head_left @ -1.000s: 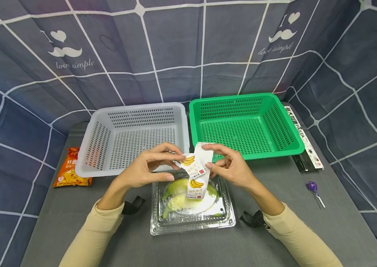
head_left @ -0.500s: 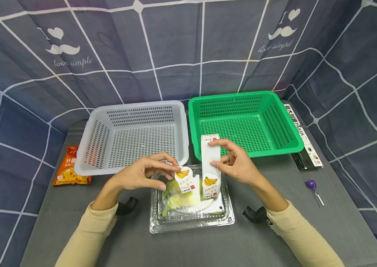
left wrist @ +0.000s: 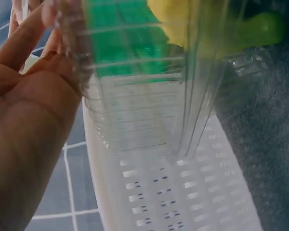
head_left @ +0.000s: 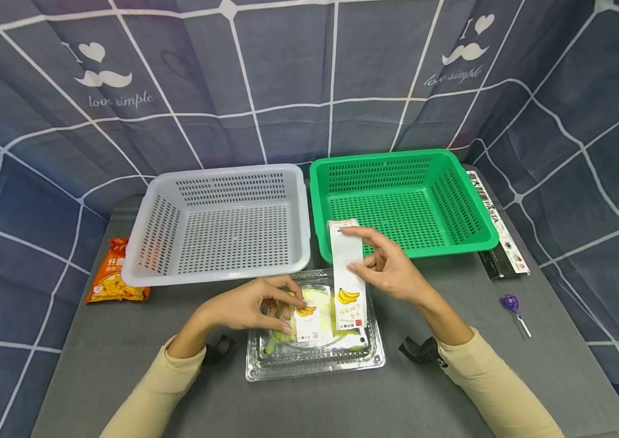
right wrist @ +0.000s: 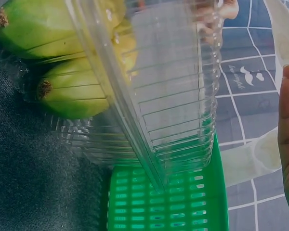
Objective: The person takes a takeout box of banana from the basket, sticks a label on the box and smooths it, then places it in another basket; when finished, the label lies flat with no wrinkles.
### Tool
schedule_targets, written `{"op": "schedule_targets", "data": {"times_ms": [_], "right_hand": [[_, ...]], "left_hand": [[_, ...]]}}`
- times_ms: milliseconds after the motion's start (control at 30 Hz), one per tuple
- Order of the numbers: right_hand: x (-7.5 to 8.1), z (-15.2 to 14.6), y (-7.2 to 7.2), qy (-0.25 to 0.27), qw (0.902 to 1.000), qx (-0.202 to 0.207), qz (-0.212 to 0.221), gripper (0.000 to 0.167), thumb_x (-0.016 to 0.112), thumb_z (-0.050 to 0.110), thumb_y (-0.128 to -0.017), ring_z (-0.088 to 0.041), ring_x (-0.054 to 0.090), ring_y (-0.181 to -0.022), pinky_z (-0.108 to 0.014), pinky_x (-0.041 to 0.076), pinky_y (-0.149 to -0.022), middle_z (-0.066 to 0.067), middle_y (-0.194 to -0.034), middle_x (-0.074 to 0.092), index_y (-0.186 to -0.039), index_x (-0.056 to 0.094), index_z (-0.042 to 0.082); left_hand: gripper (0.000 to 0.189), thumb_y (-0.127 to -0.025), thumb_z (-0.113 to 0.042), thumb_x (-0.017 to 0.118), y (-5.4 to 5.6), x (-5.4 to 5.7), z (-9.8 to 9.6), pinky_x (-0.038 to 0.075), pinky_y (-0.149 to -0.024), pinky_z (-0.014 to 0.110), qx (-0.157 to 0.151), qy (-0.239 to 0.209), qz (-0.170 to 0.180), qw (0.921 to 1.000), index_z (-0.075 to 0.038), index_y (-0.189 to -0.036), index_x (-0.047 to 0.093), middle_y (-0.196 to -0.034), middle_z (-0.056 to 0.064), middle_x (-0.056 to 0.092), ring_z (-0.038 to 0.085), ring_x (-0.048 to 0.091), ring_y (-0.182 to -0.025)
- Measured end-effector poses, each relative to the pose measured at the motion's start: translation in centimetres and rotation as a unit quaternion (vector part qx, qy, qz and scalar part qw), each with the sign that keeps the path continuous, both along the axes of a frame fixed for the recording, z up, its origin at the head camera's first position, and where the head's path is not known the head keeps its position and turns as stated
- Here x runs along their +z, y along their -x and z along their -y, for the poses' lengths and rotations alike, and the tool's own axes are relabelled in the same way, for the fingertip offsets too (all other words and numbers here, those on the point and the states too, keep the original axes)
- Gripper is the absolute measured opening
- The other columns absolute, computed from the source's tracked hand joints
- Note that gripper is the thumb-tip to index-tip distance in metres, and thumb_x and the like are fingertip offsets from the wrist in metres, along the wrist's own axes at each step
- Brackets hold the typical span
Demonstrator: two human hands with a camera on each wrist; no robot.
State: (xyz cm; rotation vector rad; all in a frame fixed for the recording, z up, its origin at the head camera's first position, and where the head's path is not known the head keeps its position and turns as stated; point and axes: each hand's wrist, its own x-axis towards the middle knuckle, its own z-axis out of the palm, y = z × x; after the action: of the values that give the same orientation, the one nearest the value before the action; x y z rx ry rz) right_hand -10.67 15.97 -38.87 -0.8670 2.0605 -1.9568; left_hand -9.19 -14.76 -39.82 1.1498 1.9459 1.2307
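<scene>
In the head view my left hand (head_left: 254,304) holds a white banana sticker (head_left: 307,327) by its top edge, low over the lid of a clear plastic box (head_left: 314,366). The thumb stands apart, left of the sticker. Pinched between my right thumb and fingers is a white backing strip (head_left: 346,252) with another banana sticker at its lower end. That right hand (head_left: 388,267) is above the box's right side. Green and yellow produce (right wrist: 70,89) lies inside the box, seen through its clear wall in the right wrist view.
Behind the box stand a white basket (head_left: 216,278) and a green basket (head_left: 430,250). An orange snack bag (head_left: 117,277) lies at the left, a black-and-white pasta box (head_left: 498,225) at the right. A purple lollipop (head_left: 512,304) is near the right edge.
The left hand has parted its sticker from the strip, then lowered it toward the lid. The right hand has drawn the strip slightly to the right and now holds it nearly still.
</scene>
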Motion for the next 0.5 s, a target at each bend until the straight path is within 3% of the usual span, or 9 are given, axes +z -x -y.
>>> {"op": "schedule_targets", "data": {"times_ms": [100, 200, 500], "right_hand": [[0.0, 0.0, 0.0, 0.002, 1.0, 0.002, 0.0, 0.062, 0.06, -0.016, -0.087, -0.004, 0.044, -0.044, -0.022, 0.034, -0.037, 0.005, -0.14, 0.047, -0.143, 0.039, -0.002], [0.0, 0.0, 0.0, 0.003, 1.0, 0.003, -0.004, 0.061, 0.06, -0.016, -0.087, -0.002, 0.045, -0.045, -0.022, 0.035, -0.037, 0.007, -0.14, 0.047, -0.142, 0.039, -0.003], [0.1, 0.1, 0.0, 0.0, 0.9999, 0.005, -0.011, 0.06, 0.061, -0.015, -0.087, -0.003, 0.045, -0.044, -0.022, 0.036, -0.037, 0.007, -0.142, 0.047, -0.142, 0.041, -0.003]], "left_hand": [[0.043, -0.085, -0.025, 0.076, -0.4, 0.3, -0.3, 0.048, -0.061, 0.021, 0.005, 0.036, -0.047, 0.9982, -0.005, -0.122, 0.068, -0.119, 0.005, 0.056, 0.017, 0.057, -0.079], [0.045, -0.085, -0.026, 0.076, -0.8, 0.5, -0.6, 0.048, -0.064, 0.024, 0.008, 0.061, -0.074, 0.9953, -0.005, -0.123, 0.067, -0.12, 0.003, 0.054, 0.017, 0.053, -0.077], [0.049, -0.085, -0.026, 0.077, -1.8, 0.7, -0.9, 0.052, -0.071, 0.028, 0.035, 0.1, -0.118, 0.9873, -0.007, -0.128, 0.065, -0.124, 0.002, 0.051, 0.017, 0.056, -0.081]]}}
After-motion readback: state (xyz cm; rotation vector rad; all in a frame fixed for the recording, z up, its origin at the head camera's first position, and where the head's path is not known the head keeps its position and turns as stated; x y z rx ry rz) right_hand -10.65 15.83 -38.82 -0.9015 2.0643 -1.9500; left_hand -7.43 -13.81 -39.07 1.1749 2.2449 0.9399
